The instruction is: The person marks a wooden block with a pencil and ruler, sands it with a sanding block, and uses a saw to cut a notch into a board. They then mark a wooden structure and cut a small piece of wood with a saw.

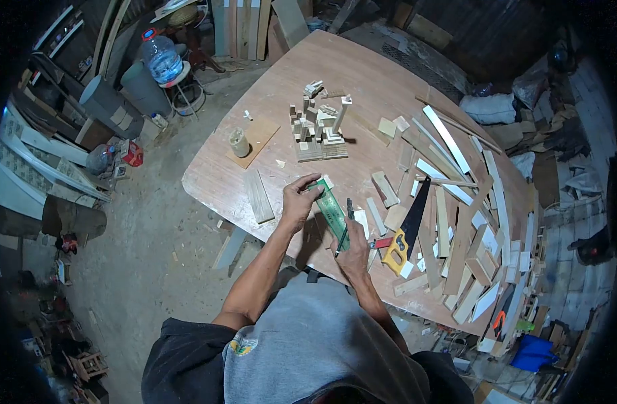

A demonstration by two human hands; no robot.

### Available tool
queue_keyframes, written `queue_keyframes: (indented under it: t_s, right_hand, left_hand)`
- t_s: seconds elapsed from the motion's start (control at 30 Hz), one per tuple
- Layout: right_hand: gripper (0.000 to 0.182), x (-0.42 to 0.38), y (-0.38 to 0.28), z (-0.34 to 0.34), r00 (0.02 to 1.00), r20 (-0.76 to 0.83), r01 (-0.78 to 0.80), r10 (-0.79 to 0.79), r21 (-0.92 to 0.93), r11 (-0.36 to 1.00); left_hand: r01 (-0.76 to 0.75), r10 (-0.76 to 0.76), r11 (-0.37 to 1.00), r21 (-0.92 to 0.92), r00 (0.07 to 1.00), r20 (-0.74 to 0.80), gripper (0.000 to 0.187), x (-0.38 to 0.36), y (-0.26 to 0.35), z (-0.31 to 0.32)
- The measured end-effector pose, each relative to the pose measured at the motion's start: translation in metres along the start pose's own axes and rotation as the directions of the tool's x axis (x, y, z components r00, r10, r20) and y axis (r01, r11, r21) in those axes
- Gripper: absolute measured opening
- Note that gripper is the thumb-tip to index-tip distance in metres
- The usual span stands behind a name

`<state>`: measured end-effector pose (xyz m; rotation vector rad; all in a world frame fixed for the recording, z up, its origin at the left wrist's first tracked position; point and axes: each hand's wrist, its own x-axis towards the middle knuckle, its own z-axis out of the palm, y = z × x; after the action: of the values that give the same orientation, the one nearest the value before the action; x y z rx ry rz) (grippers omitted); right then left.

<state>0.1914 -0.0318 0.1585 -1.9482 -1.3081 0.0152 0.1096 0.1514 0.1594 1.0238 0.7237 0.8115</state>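
Note:
A translucent green ruler [332, 213] slants between my two hands, above the near edge of the table. My left hand [299, 202] grips its far end, thumb and fingers closed, where a small pale piece of wood [329, 182] shows. At the near end my right hand [353, 250] is closed around the ruler and also holds a thin dark pencil [341, 241]. Left of my left hand lies a flat grey-brown board [258, 196]. Just right of my right hand is a handsaw with a yellow handle [397, 253], its dark blade pointing away.
Ahead stands a model of small wood blocks [320, 128]. A round container [239, 143] sits on a thin board [261, 138] at left. Many wood offcuts [467, 236] cover the table's right side. Beyond the table, a stool [185, 89] carries a water bottle [161, 57].

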Motion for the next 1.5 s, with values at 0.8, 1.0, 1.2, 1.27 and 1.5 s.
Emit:
queue_keyframes:
  t_s: [0.8,1.0,1.2,1.27,1.5]
  right_hand:
    - [0.067,-0.021,-0.057,0.202,0.892,0.402,-0.256,0.208,0.070,0.964]
    - [0.065,-0.009,-0.060,0.184,0.950,0.281,-0.191,0.135,0.182,0.964]
    - [0.057,0.015,-0.084,0.137,0.991,0.071,-0.124,0.113,0.176,0.977]
    - [0.052,0.025,-0.090,0.116,0.992,0.027,-0.124,0.122,0.164,0.979]
    - [0.035,0.081,-0.083,0.075,0.933,-0.236,-0.187,0.271,0.325,0.927]
  left_hand:
    - [0.406,-0.236,0.765,0.499,0.899,-0.369,0.029,0.058,-0.079,-0.224]
    - [0.281,-0.224,0.927,0.250,0.946,-0.235,0.028,0.048,-0.044,-0.205]
    - [0.156,-0.144,0.980,0.124,0.984,-0.102,0.025,0.039,0.033,-0.143]
    - [0.071,-0.069,0.985,0.159,0.998,-0.014,0.027,0.039,0.048,-0.127]
    - [-0.036,0.014,0.991,0.131,0.986,0.165,0.029,0.036,0.063,-0.072]
